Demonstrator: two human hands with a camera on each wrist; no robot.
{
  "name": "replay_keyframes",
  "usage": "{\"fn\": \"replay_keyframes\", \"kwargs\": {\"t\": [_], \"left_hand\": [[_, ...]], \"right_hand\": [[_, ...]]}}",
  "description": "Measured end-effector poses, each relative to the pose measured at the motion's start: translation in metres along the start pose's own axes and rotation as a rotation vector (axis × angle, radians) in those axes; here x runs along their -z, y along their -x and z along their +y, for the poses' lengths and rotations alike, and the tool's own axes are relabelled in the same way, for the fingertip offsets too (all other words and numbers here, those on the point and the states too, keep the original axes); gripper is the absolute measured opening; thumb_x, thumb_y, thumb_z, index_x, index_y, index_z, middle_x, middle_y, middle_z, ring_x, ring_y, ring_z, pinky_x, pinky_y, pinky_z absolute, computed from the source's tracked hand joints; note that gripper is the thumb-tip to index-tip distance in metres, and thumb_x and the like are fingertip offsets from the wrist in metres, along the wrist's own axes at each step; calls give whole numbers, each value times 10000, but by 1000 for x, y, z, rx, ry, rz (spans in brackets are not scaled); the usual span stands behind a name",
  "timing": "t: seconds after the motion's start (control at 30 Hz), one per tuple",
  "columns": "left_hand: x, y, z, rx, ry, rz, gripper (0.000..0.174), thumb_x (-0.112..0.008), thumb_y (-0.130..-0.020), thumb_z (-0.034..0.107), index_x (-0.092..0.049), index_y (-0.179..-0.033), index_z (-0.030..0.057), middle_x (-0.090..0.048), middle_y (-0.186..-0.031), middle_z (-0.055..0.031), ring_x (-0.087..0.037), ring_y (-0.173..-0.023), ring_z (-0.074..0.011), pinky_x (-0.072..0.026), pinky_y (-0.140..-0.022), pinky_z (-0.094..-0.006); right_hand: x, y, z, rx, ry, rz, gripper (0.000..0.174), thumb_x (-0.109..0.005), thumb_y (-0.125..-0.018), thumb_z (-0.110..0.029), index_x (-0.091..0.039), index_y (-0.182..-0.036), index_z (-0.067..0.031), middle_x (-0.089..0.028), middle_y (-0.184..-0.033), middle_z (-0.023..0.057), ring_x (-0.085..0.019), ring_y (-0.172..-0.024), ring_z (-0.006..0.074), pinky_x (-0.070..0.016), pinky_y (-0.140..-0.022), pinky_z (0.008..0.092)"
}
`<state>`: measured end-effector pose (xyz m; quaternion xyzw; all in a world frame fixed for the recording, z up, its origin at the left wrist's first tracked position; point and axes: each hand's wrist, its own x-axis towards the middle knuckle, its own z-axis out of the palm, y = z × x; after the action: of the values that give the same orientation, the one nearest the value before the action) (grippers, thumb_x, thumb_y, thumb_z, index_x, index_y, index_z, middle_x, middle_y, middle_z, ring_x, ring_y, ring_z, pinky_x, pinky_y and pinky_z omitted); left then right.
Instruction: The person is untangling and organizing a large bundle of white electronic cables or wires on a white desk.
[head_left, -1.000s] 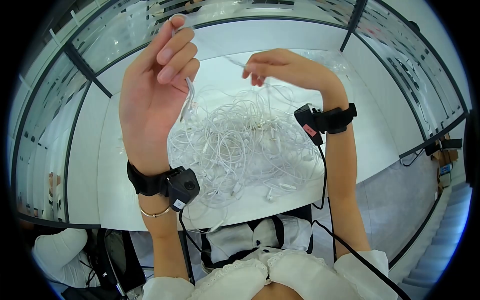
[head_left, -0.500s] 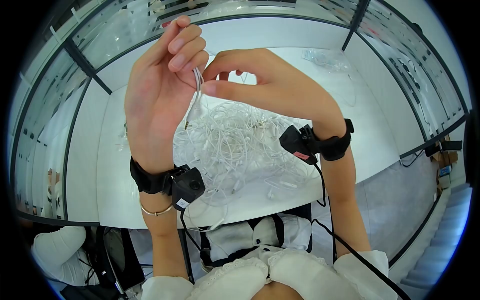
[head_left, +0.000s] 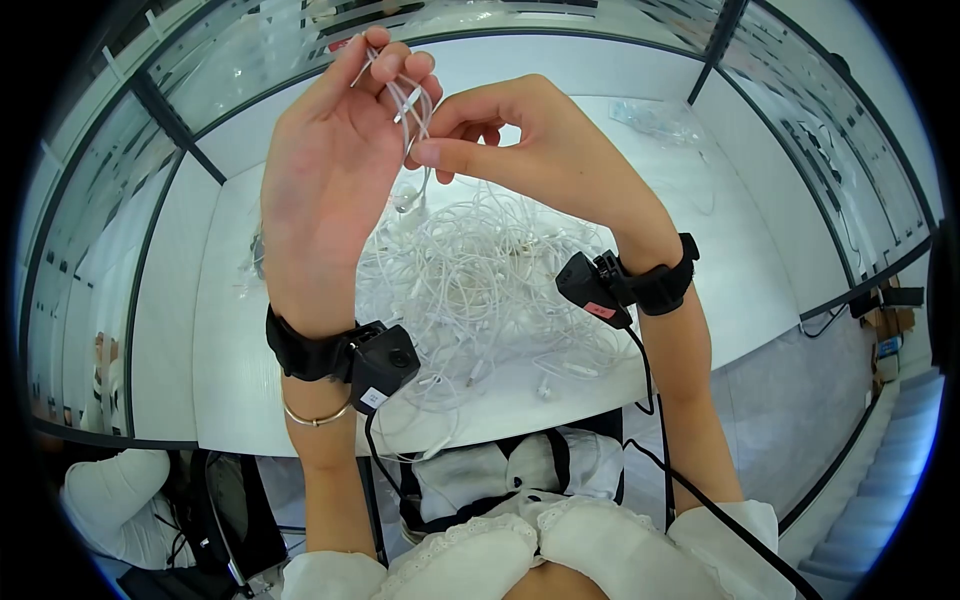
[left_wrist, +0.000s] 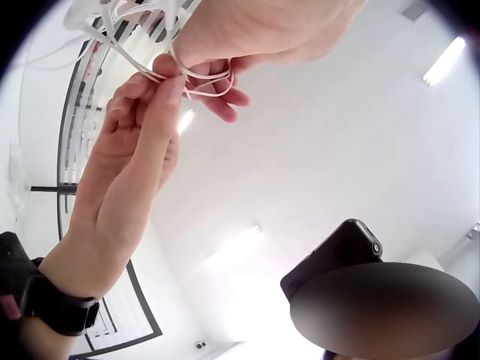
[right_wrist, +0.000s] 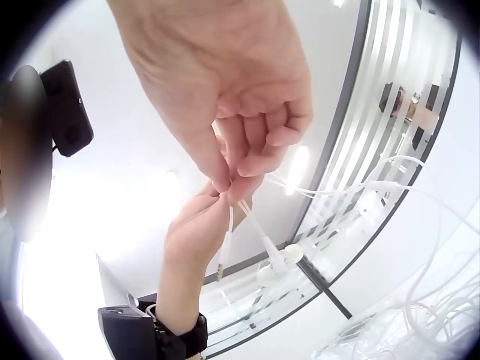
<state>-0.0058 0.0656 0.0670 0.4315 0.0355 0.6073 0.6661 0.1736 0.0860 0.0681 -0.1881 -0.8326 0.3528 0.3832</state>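
Note:
White wired earphones (head_left: 404,196) hang from my raised hands, their cable (head_left: 412,100) looped about the fingers of my left hand (head_left: 335,190). That palm faces me, with thumb and index tips close together at the top. Beside it, my right hand (head_left: 530,145) pinches the cable between thumb and fingertips. In the right wrist view a metal plug (right_wrist: 220,270) and white earbuds (right_wrist: 292,253) dangle below the pinching right hand (right_wrist: 225,90). From the left wrist, the loops (left_wrist: 214,84) pass round the left hand's fingers, next to the right hand's thumb (left_wrist: 161,112).
A tangled heap of white earphone cables (head_left: 490,270) covers the middle of the white table (head_left: 235,340). A clear plastic bag (head_left: 655,122) lies at the back right. Low white panels (head_left: 570,65) and glass surround the table. Another person's white sleeve (head_left: 120,495) shows at lower left.
My right hand has come left from a spot apart to right beside the left hand. Left fingers have loosened and tipped back, and cable loops now show across them. The dangling plug has shifted.

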Motion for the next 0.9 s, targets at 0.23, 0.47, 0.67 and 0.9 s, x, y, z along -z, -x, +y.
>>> {"fn": "replay_keyframes", "kwargs": {"t": [0.23,0.47,0.67,0.9], "left_hand": [[0,1,-1,-44,-94,49,160,-437,-983,187,-524,-991,53,-585,-937,-61,-542,-1063,-243,-414,-911,-355],[4,2,-6,-37,-101,67,175,-436,-983,218,-535,-986,74,-581,-972,-45,-503,-1105,-234,-380,-884,-352],[6,2,-12,-53,-55,73,154,-452,-979,198,-525,-976,63,-553,-885,-38,-508,-1006,-205,-382,-845,-311],[5,3,-25,-160,-28,164,143,-454,-974,184,-514,-967,54,-533,-849,-38,-498,-933,-192,-379,-855,-327]], "right_hand": [[0,-1,4,92,104,160,197,-670,-798,-188,-692,-816,7,-629,-655,73,-546,-588,140,-421,-550,266],[-6,-2,7,76,104,218,190,-663,-784,-157,-690,-824,26,-649,-668,121,-585,-589,180,-473,-598,290],[-9,-1,6,11,122,188,198,-654,-781,-146,-677,-822,46,-652,-676,147,-618,-591,222,-491,-602,295],[-15,-1,5,55,202,229,186,-653,-801,-136,-657,-813,49,-651,-670,147,-628,-591,254,-498,-593,307]]}}
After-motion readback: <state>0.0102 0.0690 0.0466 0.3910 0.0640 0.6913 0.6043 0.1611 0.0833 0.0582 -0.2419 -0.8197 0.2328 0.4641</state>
